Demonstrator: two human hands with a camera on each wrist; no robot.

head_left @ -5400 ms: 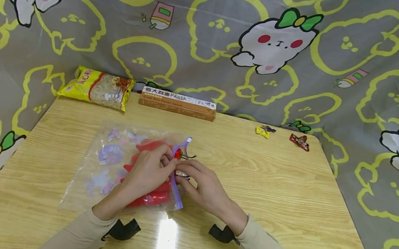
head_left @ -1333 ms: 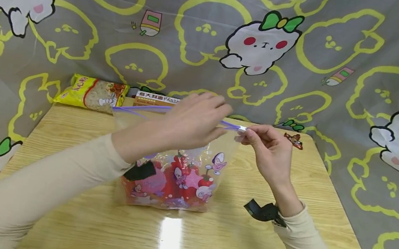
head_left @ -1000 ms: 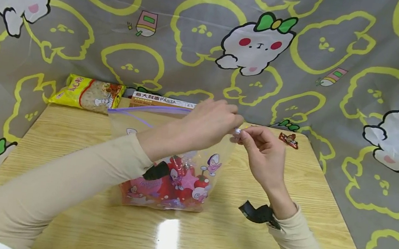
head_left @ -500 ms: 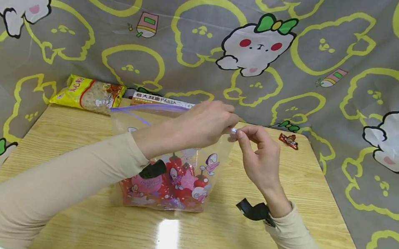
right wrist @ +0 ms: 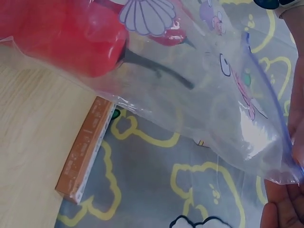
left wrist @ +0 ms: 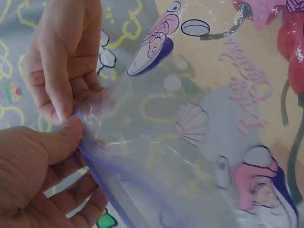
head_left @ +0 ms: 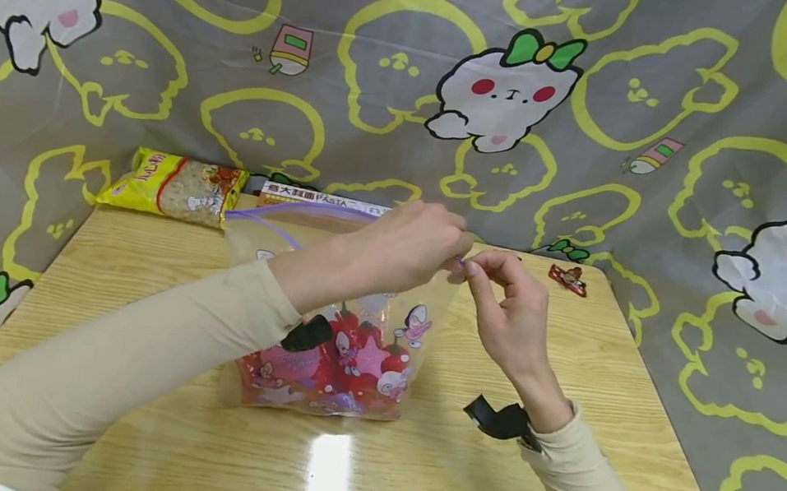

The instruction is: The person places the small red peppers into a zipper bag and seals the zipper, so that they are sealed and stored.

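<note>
A clear zip bag (head_left: 416, 323) with cartoon prints and a purple zip edge (head_left: 338, 212) stands upright on the table. Inside it are several red peppers (right wrist: 90, 38) with dark green stems. My left hand (head_left: 412, 244) reaches across the front of the bag and pinches the zip edge near its right end. Just beside it, my right hand (head_left: 511, 315) pinches the zip's right end between thumb and finger. Both thumbs meet at the purple edge in the left wrist view, with the left hand (left wrist: 28, 171) nearer. The white slider is hidden in the head view.
A yellow food packet (head_left: 177, 188) lies at the back left of the table (head_left: 481, 489). A pasta box (head_left: 284, 194) is partly hidden behind the bag. Wrapped candy (head_left: 568, 279) lies at the back right. A printed cloth (head_left: 379, 127) hangs behind.
The bag went from lying flat, both hands at its opening, to standing upright. My left hand moved right along the zip towards my right hand. The white slider has gone from sight.
</note>
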